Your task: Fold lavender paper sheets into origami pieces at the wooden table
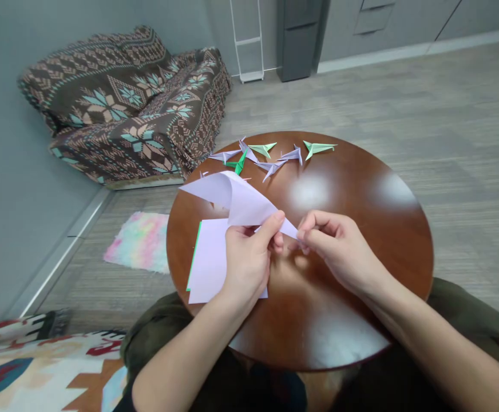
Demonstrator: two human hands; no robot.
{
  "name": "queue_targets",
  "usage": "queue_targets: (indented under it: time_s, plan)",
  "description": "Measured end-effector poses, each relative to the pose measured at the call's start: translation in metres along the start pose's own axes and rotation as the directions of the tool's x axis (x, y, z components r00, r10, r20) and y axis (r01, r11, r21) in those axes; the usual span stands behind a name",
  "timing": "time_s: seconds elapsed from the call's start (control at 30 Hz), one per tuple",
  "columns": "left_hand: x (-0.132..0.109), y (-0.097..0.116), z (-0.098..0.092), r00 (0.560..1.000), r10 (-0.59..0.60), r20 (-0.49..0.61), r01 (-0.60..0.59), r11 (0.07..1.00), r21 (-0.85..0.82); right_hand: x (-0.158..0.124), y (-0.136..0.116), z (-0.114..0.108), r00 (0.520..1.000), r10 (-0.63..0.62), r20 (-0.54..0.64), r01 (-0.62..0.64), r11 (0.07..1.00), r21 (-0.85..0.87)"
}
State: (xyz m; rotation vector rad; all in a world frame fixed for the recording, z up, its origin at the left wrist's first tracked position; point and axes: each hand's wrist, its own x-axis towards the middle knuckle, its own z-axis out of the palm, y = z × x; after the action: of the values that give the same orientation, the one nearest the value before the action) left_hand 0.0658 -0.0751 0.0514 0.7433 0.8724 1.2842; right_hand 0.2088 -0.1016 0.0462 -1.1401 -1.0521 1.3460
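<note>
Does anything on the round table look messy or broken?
A little messy: green paper pokes out past the left side of the flat lavender paper on top, so they look crooked. No spills show.

Pale glare was thrown back by the table (pixel 373 246) toward its far, right and near edges. Fine detail was softened by slight blur, and the view's margins were stretched.
</note>
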Motion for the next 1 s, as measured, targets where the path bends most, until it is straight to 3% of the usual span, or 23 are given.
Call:
queue_targets:
  time_s: [0.13, 0.27, 0.47, 0.57, 0.8, 1.0]
  plan:
    - [0.004, 0.003, -0.001, 0.997, 0.05, -0.05, -0.052, 0.998, -0.039, 0.0, 0.0, 0.0, 1.0, 0.012, 0.007, -0.012, 1.0, 0.019]
    - [0.005, 0.005, 0.0, 0.997, 0.02, -0.075, -0.026, 0.997, -0.079, 0.0, 0.001, -0.003, 1.0, 0.005, 0.006, -0.005, 1.0, 0.022]
    - [0.006, 0.007, 0.0, 0.995, 0.005, -0.105, -0.017, 0.993, -0.113, 0.0, 0.006, -0.011, 0.992, -0.128, 0.008, 0.128, 0.991, 0.032]
    - [0.005, 0.006, -0.002, 0.997, -0.018, -0.069, 0.012, 0.997, -0.082, 0.001, 0.002, -0.01, 0.982, -0.183, -0.05, 0.18, 0.981, -0.067]
    - [-0.003, 0.001, -0.001, 0.994, -0.111, 0.009, 0.111, 0.994, -0.001, 0.002, -0.005, -0.003, 0.998, -0.041, 0.051, 0.045, 0.995, -0.085]
    - [0.006, 0.007, -0.001, 0.994, 0.0, -0.105, -0.011, 0.994, -0.107, 0.0, -0.007, -0.002, 0.999, -0.032, -0.026, 0.028, 0.99, -0.137]
